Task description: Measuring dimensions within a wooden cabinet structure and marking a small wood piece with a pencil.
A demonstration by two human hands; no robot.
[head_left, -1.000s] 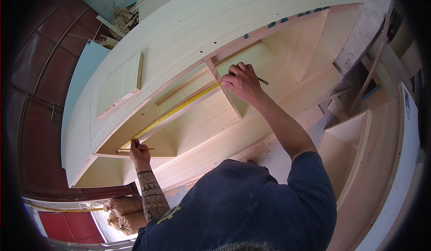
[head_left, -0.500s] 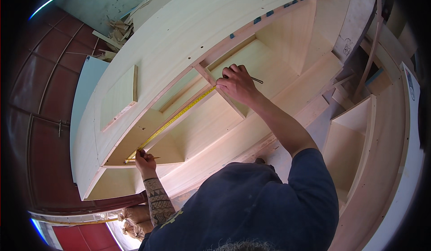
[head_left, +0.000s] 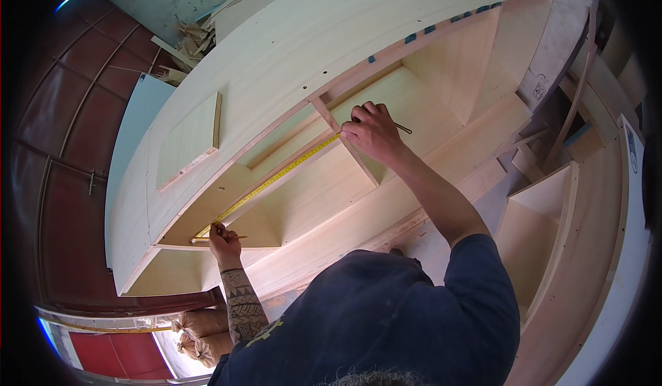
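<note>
A yellow tape measure (head_left: pixel 289 168) runs straight along a wooden cabinet frame (head_left: pixel 314 150), between my two hands. Its lower left end is pinched by my left hand (head_left: pixel 224 245), at the corner of a compartment. A thin pencil-like stick (head_left: pixel 241 237) pokes out of those same fingers. Farther right, my right hand (head_left: pixel 372 134) is closed on the tape's other end beside an upright divider (head_left: pixel 360 160). A slim dark rod (head_left: pixel 403 129) sticks out behind its fingers. Whether the tape's case is inside either hand is hidden.
A loose wooden panel (head_left: pixel 191 141) lies on the cabinet's broad pale face (head_left: pixel 255 75). Another open wooden unit (head_left: pixel 541 231) stands at the right. Wood scraps (head_left: pixel 195 40) are heaped at the far left, near red metal doors (head_left: pixel 79 179). Tied sacks (head_left: pixel 203 334) sit at lower left.
The view has shifted slightly, so the cabinet sits a little higher and farther right. Both hands keep their grip on the tape, which stays stretched along the frame.
</note>
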